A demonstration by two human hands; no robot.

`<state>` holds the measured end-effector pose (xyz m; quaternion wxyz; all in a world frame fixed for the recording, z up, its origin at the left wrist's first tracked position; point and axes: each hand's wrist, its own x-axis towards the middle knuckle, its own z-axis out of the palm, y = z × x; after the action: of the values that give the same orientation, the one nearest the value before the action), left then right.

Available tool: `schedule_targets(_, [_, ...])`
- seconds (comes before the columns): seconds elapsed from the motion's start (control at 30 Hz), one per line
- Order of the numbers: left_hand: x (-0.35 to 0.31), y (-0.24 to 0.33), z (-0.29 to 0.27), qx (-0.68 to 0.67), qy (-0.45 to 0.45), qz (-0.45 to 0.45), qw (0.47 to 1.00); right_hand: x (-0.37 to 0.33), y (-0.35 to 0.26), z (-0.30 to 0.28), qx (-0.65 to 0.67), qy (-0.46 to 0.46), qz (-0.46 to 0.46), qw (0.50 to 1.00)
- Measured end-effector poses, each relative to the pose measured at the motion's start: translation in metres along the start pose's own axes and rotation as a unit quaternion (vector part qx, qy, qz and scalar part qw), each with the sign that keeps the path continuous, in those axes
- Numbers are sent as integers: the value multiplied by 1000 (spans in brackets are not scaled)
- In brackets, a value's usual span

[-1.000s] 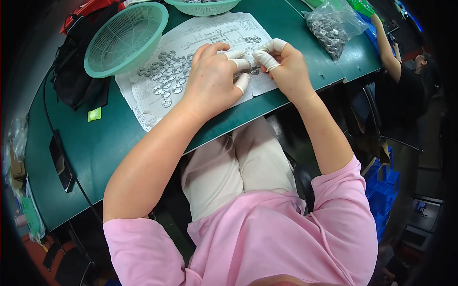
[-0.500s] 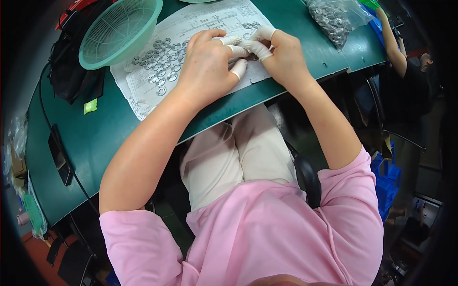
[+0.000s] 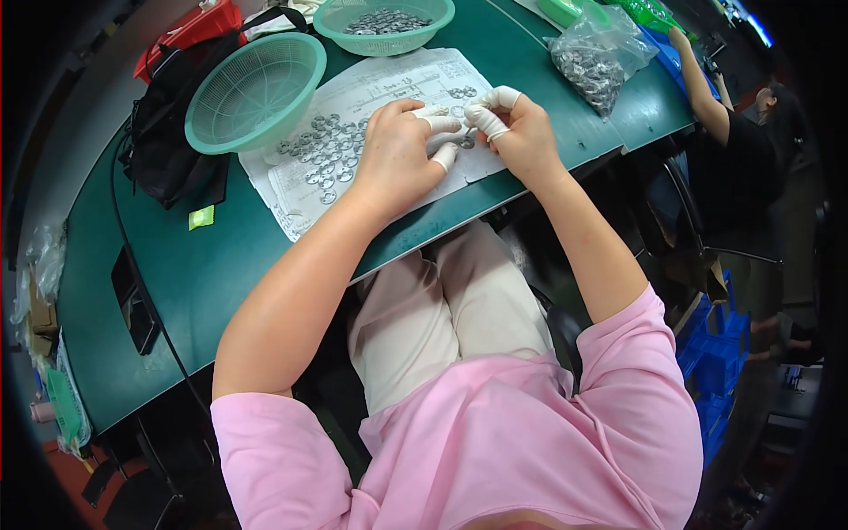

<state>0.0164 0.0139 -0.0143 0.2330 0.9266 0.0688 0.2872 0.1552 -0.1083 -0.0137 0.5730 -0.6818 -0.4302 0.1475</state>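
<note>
Both hands are shifting lower in view since earlier — left hand and right hand pinching small metal washers on the paper sheet — sorting is proceeding

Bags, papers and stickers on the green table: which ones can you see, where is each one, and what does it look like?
Printed paper sheet: white with grey print, under both hands, covered with small metal rings.
Clear plastic bag: crumpled, full of small grey metal parts, far right of the table.
Small tag: yellow-green square, lying left of the sheet beside the black bag.
No screen shows clearly.
</note>
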Motion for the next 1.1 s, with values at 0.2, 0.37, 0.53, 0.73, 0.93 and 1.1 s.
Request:
schedule_targets(0.2, [2,-6,3,-30,61,-46,997,1,-2,4,-25,-41,-2,999])
schedule_targets(0.37, [2,-7,2,-3,81,-55,995,2,0,7,-100,-46,-28,994])
schedule_targets(0.53, [2,-5,1,-6,90,-59,994,-3,-4,11,-244,-3,-173,954])
schedule_targets(0.73, [6,-7,-2,16,95,-54,994,2,-1,11,-244,-8,-174,954])
schedule_targets(0.93, [3,-12,-10,25,111,-94,989,-4,-2,14,-221,3,-146,964])
schedule_targets(1.1, [9,-16,-12,37,117,-91,988,-1,-3,8,-125,-8,-51,991])
